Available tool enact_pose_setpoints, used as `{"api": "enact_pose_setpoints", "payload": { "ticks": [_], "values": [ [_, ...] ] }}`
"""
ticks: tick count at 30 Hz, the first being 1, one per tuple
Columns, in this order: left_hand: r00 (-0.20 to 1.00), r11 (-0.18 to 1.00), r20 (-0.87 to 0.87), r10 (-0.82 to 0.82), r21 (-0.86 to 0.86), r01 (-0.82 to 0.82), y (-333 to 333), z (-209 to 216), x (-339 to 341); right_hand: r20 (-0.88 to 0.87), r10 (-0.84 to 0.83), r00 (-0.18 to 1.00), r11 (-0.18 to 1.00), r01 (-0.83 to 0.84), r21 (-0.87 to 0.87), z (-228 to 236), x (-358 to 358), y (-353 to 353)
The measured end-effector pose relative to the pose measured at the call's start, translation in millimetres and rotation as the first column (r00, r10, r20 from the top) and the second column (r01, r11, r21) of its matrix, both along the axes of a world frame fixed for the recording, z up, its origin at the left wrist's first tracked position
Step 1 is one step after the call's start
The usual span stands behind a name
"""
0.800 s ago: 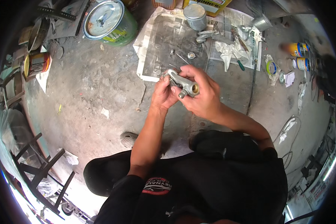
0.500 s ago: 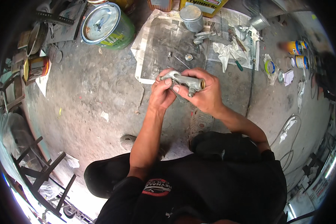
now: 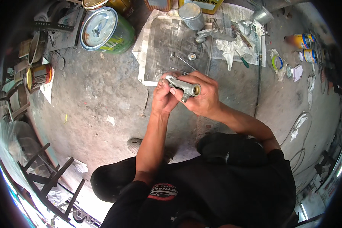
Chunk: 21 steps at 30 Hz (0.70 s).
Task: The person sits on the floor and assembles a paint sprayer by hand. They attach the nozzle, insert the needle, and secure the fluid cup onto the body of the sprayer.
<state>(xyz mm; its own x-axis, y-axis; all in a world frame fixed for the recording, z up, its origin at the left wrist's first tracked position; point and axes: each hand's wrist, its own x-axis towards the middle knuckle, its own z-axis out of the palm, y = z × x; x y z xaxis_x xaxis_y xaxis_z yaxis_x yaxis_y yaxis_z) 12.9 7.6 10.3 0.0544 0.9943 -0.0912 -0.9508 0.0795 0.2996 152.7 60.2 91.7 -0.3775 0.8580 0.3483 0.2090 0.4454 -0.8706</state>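
A grey metal spray gun body (image 3: 184, 86) is held between both hands above the near edge of the newspaper. My left hand (image 3: 162, 97) is closed around its left end, thumb on top. The right end, with a round brass-lined opening, is gripped by my right hand (image 3: 206, 95), its fingers over the top and the thumb at the near side. Underneath, the gun and the left fingertips are partly hidden. Just beyond the hands, a thin metal rod (image 3: 187, 62), a round metal cap (image 3: 192, 56) and a small metal fitting (image 3: 172, 54) lie on the newspaper (image 3: 159, 38).
A grey metal cup (image 3: 191, 16) stands at the back beside a yellow can (image 3: 207, 7). Crumpled white paper (image 3: 230, 47) and a green-handled tool (image 3: 245, 62) lie to the right. A big green paint bucket (image 3: 117, 38) is far left. A hose (image 3: 258, 87) crosses the floor.
The spray gun body has turned in my hands, its brass opening swinging left and nearer to me. My right hand has shifted slightly left with it; both hands keep their hold.
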Motion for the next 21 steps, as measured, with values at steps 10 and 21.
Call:
{"api": "enact_pose_setpoints", "payload": {
  "ticks": [10,21],
  "values": [
    [0.989,0.999,0.144,-0.04,0.036,0.036,-11.5,-16.0,5.9,0.062,0.125,0.99,0.987,-0.13,0.092,-3.8,0.8,-7.3],
    [0.971,0.997,0.237,-0.019,0.079,0.001,-9.9,-20.4,3.6,0.109,0.136,0.985,0.966,-0.157,0.207,4.1,-8.7,-10.6]
  ]
}}
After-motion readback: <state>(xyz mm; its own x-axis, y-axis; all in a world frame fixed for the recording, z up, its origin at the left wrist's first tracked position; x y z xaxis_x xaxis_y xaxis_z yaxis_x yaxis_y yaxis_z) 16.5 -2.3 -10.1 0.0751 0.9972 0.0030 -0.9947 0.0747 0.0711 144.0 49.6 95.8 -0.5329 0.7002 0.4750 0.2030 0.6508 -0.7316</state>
